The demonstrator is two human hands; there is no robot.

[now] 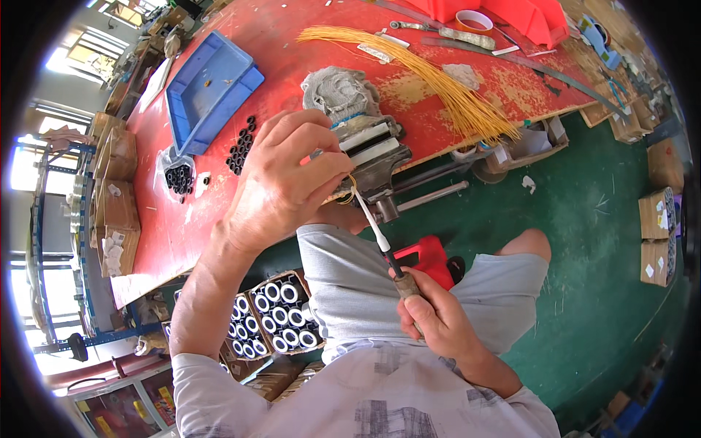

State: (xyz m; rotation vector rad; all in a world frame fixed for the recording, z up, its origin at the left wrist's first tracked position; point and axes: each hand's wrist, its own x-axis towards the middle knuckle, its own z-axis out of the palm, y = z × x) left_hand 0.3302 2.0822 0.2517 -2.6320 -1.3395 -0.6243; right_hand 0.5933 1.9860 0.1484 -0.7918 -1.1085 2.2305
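My left hand [281, 171] is raised in front of the bench vise, thumb and forefinger pinched together. A thin yellow cord [353, 179] shows at those fingertips, by the pointed end of a slim white piece [371, 216]. This piece sits on the dark shaft of a hand tool with a worn brown handle [407, 286]. My right hand [438, 314] is closed around the handle above my lap. Just beyond my left fingers is the metal bench vise [376, 150] at the table edge, with a bunched grey cloth [339, 93] behind it.
A bundle of yellow cords [431, 73] lies across the red table [270, 44]. Left are a blue bin [208, 91], small black rings [239, 152] and a bag of black parts [179, 177]. White-ringed tubes fill boxes [281, 315] below. A red object [423, 257] sits between my legs.
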